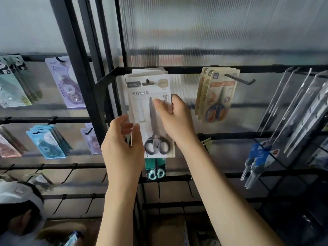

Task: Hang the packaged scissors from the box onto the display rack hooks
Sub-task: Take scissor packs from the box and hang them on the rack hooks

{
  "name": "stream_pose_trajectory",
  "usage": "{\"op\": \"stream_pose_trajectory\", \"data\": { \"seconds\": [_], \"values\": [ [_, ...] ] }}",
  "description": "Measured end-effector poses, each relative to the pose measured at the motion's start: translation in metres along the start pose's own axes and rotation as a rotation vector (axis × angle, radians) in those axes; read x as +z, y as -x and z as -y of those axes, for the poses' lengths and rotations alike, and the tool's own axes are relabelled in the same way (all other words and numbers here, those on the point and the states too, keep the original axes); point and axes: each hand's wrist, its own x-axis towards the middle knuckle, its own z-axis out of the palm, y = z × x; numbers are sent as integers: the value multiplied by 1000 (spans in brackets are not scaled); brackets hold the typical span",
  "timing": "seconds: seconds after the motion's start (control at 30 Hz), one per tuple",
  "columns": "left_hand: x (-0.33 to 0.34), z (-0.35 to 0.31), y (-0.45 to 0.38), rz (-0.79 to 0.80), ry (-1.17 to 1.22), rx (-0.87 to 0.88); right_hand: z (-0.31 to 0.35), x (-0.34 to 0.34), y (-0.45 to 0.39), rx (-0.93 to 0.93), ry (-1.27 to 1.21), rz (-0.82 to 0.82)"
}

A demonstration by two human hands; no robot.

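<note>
White-carded scissors pack [150,112] with black handles seems already threaded on its black hook [147,82], joining others behind; my right hand [174,118] pinches its edge, my left hand [124,139] hovers loose, box barely visible.

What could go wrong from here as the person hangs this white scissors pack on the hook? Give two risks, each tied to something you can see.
1. The right hand pinches only the pack's right edge, and the left hand looks loose at the other edge, so the white scissors pack could tilt or slip.
2. Several packs already sit behind it on the hook; crowding might push this front one off the hook tip.
</note>
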Motion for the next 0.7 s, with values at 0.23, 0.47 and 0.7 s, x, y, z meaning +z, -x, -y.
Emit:
{"op": "stream_pose_trajectory", "data": {
  "seconds": [0.23, 0.47, 0.7],
  "values": [
    [57, -15, 40, 97, 126, 101, -48, -54, 30, 6, 162, -179],
    [138, -24, 128, 427, 145, 127, -129, -149, 96, 152, 353, -304],
    [211, 7, 260, 770, 29, 136, -238, -220, 206, 518, 542, -335]
  ]
}}
